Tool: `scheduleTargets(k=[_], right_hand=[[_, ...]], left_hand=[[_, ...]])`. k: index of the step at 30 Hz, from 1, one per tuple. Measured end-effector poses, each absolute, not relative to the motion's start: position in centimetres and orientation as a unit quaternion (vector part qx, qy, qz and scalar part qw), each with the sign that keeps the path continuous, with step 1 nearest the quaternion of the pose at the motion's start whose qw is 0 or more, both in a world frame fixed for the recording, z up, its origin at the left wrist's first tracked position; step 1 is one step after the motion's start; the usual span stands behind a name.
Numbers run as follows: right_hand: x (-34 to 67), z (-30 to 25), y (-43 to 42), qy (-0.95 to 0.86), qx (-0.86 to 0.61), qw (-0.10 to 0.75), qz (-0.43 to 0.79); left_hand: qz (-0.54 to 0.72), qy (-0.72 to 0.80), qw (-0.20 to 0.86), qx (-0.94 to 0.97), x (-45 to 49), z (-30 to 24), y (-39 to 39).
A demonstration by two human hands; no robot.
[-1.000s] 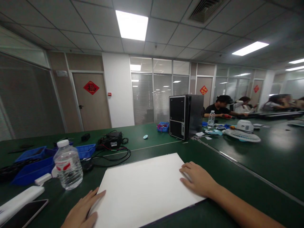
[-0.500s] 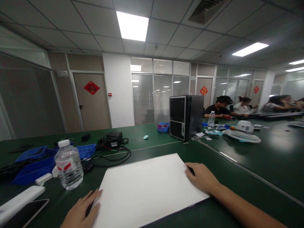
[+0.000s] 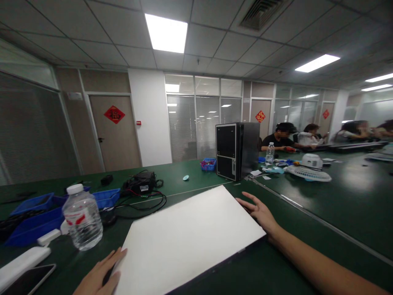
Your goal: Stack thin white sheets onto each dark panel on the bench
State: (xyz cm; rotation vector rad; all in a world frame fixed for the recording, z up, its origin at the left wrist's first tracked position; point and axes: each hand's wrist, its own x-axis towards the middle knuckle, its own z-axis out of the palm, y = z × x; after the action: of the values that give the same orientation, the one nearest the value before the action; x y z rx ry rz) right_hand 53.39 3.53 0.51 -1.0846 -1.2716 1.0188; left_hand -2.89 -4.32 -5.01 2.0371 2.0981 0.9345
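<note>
A large white rectangular panel (image 3: 190, 237) with a dark edge lies in front of me, slanted so that its right side is farther away. My left hand (image 3: 101, 272) grips its left edge, fingers on top and thumb toward me. Beside the right edge is my right hand (image 3: 257, 213), its fingers stretched and spread; part of the palm is close against the panel, and I cannot tell whether it bears on it. The panel's underside is hidden.
Left of the panel stand a water bottle (image 3: 82, 219), a phone (image 3: 29, 280), blue trays (image 3: 33, 229) and a black adapter with cables (image 3: 143, 182). Beyond it are a computer tower (image 3: 235, 151) and a small blue basket (image 3: 208, 164). A fan head (image 3: 308, 172) lies farther right; people sit behind.
The panel has turned, its far right corner shifting slightly left and away. My right hand has loosened from the edge, its fingers now spread. My left hand keeps its hold.
</note>
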Motion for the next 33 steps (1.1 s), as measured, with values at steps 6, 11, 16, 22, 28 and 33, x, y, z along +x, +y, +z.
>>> scheduleTargets(k=[6, 11, 16, 22, 28, 33], right_hand=[[52.3, 1.4, 2.6, -0.509, -0.347, 0.626, 0.477], [52.5, 0.1, 3.1, -0.532, -0.381, 0.636, 0.408], [53.0, -0.9, 3.9, -0.542, -0.387, 0.635, 0.391], [53.5, -0.9, 4.0, -0.507, -0.405, 0.65, 0.396], [54.8, -1.0, 4.4, -0.487, -0.449, 0.644, 0.382], [54.8, -1.2, 4.7, -0.494, -0.469, 0.64, 0.357]], left_hand=[[0.287, 0.694, 0.049, 0.659, -2.5, -4.5, -4.4], [0.297, 0.7, 0.087, 0.643, -3.2, -4.5, -4.4], [0.379, 0.667, 0.191, 0.613, -4.7, -4.1, -3.8], [0.423, 0.632, 0.246, 0.601, -4.1, -2.7, -4.0], [0.377, 0.633, 0.212, 0.642, -2.1, -2.1, -5.3], [0.393, 0.622, 0.169, 0.656, -1.7, -2.4, -5.6]])
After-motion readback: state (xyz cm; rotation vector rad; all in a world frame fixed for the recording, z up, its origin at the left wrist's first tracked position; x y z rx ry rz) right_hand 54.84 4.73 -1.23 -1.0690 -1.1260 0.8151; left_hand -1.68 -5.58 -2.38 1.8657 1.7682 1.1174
